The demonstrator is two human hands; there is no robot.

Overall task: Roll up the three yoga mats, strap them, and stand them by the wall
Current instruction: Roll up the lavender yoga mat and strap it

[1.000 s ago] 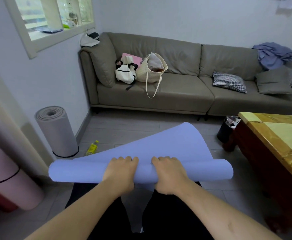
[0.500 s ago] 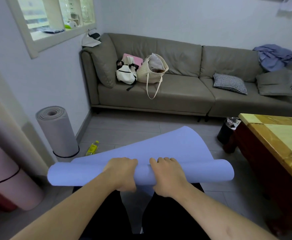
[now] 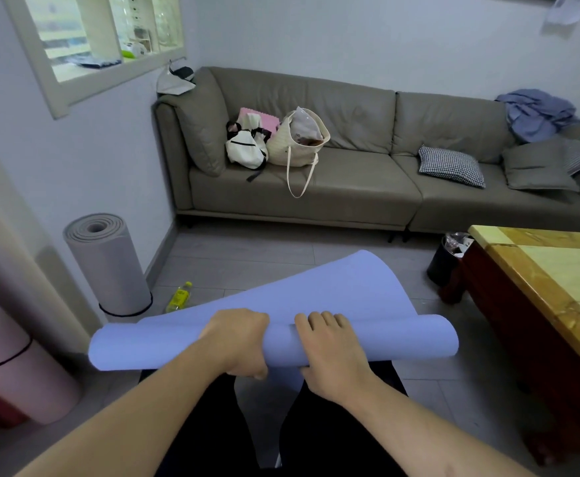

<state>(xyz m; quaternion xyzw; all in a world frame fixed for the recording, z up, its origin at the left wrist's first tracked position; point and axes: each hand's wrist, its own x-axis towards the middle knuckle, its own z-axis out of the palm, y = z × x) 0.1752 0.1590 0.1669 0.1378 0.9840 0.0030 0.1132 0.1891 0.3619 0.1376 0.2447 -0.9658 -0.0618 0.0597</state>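
Observation:
A blue yoga mat (image 3: 367, 335) is partly rolled and held in the air above my legs. Its loose end (image 3: 333, 287) fans up and away from me. My left hand (image 3: 238, 340) grips the roll near its middle, fingers wrapped over the top and thumb under. My right hand (image 3: 330, 349) grips it just to the right in the same way. A grey rolled mat (image 3: 109, 266) stands upright by the left wall with a black strap near its base. A pink rolled mat (image 3: 16, 366) with a black strap stands at the near left.
A grey sofa (image 3: 350, 187) with bags (image 3: 281, 142) and cushions runs along the far wall. A wooden table (image 3: 543, 287) fills the right side, with a black bin (image 3: 445, 261) beside it. A yellow bottle (image 3: 178, 297) lies on the tiled floor near the grey mat.
My left hand has rotated forward around the roll, its fingers now further over the top. The mat's loose end has shortened slightly as the roll turned.

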